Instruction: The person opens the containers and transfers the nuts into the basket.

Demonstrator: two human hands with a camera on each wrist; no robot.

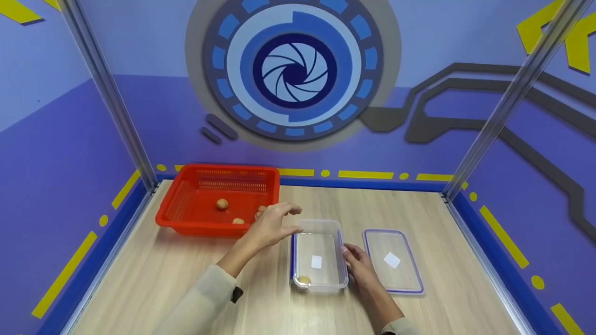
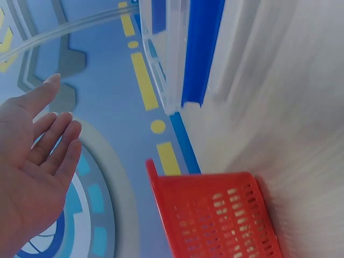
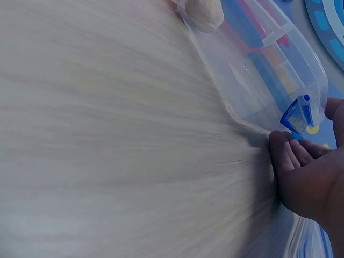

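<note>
My left hand (image 1: 270, 226) hangs between the red basket and the clear plastic container (image 1: 342, 279), thumb and fingers spread apart. The left wrist view shows this hand (image 2: 40, 156) with nothing in it. A walnut (image 1: 304, 280) lies at the near left corner inside the container; the right wrist view also shows this walnut (image 3: 204, 13). My right hand (image 1: 362, 266) touches the container's right wall. In the right wrist view its fingers (image 3: 282, 153) rest beside a blue-edged latch (image 3: 298, 114), thumb held apart from them.
A red basket (image 1: 200, 229) at the back left holds several walnuts, one walnut (image 1: 222, 204) near its middle. Right of the container, a clear lid (image 1: 396, 274) with a blue-purple rim lies flat on the wooden table (image 1: 139, 288). Printed panels (image 1: 153, 121) enclose the back and sides.
</note>
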